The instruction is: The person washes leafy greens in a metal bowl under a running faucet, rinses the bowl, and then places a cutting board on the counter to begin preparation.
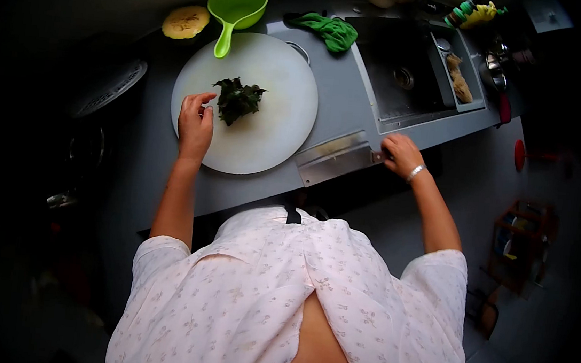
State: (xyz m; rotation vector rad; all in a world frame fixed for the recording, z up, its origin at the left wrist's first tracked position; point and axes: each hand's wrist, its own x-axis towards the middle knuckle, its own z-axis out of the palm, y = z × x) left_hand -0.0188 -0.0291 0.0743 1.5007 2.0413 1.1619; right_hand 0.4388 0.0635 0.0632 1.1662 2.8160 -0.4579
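Observation:
A bunch of dark green leaves (237,101) lies in a small heap on the round white cutting board (275,127). Just left of the leaves is my left hand (196,127), over the board, its fingers loosely curved with thumb and fingers apart and nothing in them. My right hand (401,156) is closed around the handle of a cleaver (334,159). The cleaver's broad metal blade points left, flat along the counter's front edge, to the right of the board. The handle is mostly hidden by my fingers.
Behind the board are a green strainer-like scoop (237,5), its handle over the rim, and a cut yellow melon or squash piece (185,22). A green cloth (329,31) lies beside the sink (395,72). A grey basket (477,94) holds a brown root-like item (459,79).

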